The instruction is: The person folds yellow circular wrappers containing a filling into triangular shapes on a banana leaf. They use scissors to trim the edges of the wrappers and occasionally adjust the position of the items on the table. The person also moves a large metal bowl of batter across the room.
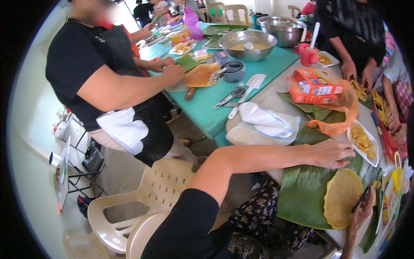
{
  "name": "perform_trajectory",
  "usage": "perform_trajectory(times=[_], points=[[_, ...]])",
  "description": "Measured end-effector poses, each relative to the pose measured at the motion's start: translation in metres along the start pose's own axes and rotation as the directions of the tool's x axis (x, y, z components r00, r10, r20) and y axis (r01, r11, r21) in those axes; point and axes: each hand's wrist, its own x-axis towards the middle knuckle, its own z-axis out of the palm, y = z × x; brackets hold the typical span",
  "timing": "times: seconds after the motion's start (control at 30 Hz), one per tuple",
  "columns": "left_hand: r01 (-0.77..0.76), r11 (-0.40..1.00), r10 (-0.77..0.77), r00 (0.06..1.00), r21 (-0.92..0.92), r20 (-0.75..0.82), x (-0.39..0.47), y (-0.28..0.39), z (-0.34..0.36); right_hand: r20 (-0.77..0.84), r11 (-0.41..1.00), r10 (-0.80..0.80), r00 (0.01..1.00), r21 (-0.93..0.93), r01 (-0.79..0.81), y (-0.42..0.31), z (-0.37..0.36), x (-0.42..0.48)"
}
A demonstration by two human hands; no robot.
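Observation:
Across the banana leaf (304, 194) lies a flat, round yellow sheet of dough or crepe (343, 197). My left hand (331, 153) is above the far part of the leaf, beside a white dish (376, 160) of yellow fruit pieces, its fingers bent; whether it holds anything does not show. At the sheet's right edge, my right hand (364, 204) grips a dark, slim object (359, 201), perhaps a knife handle. Small yellow pieces lie close to that hand. A folded white towel (265, 124) rests left of the leaf.
Orange boxes (318, 85) and an orange plastic bag (347, 113) stand beyond my left hand. A spatula (255, 82), measuring spoons (231, 97) and a steel bowl (247, 53) are on the teal table (194, 103). Other people work at left and right. A beige plastic chair (129, 210) stands at left.

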Motion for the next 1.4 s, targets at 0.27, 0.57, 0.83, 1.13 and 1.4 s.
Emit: perform_trajectory(times=[0.27,0.57,0.83,1.13,1.4], points=[[0.007,1.000,-0.007,0.998,0.016,0.060,0.007,0.000,-0.005,-0.003,0.998,-0.024,1.000,-0.060,0.023,-0.018,0.000,0.004],[0.021,1.000,-0.021,0.999,0.012,0.032,0.005,0.003,-0.005,0.004,0.997,-0.003,1.000,-0.078,0.003,-0.028,0.001,0.000],[-0.001,0.996,0.001,1.000,0.085,0.000,0.005,0.002,-0.001,0.072,0.958,0.238,0.969,0.146,-0.246,-0.020,-0.014,0.013],[-0.174,0.947,0.132,0.977,0.272,0.165,0.014,-0.001,-0.011,0.201,0.907,0.189,0.961,0.339,-0.249,-0.034,0.003,0.052],[-0.169,0.911,0.069,0.962,0.376,0.265,0.017,-0.006,-0.018,0.356,0.802,0.275,0.893,0.427,-0.418,-0.038,0.018,0.056]])
